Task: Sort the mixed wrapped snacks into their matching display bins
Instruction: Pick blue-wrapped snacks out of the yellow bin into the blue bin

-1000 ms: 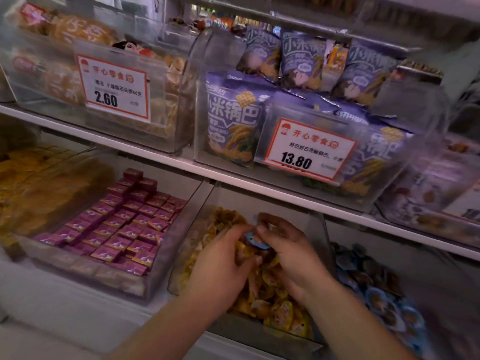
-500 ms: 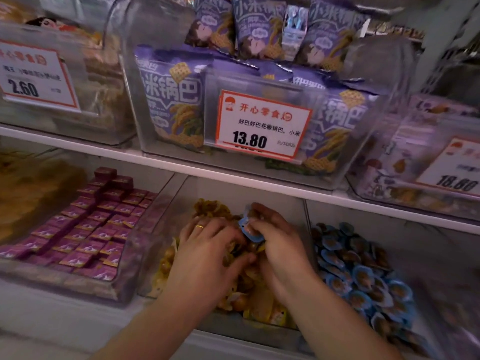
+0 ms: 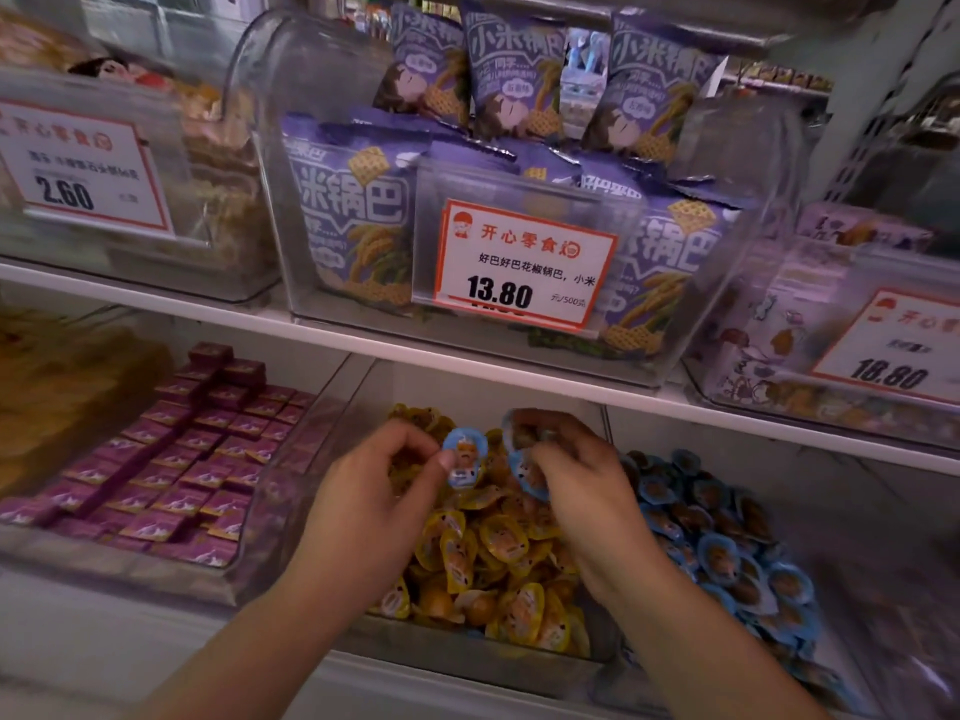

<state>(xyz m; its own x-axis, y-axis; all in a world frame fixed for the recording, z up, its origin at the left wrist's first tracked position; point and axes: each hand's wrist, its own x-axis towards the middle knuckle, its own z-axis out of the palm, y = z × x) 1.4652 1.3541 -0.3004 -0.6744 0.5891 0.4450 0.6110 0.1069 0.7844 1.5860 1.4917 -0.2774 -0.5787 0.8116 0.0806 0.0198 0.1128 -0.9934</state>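
Note:
Both hands hover over the clear middle bin (image 3: 467, 659) on the lower shelf, which is piled with yellow wrapped snacks (image 3: 498, 553). My left hand (image 3: 374, 491) pinches one blue wrapped snack (image 3: 466, 457) between thumb and fingers. My right hand (image 3: 576, 491) holds other blue wrapped snacks (image 3: 524, 472), partly hidden in its fingers. The two hands are a little apart. To the right, a neighbouring bin holds a heap of matching blue wrapped snacks (image 3: 727, 543).
Left of the yellow bin stands a bin of purple boxed snacks (image 3: 171, 459). A white shelf edge (image 3: 363, 345) runs just above the hands. On it stands a bin of purple snack bags (image 3: 358, 215) with a 13.80 price tag (image 3: 524, 265).
The hands, pressed together over one blue snack before, have drawn apart; each now holds blue wrappers. The camera has come closer and shifted right.

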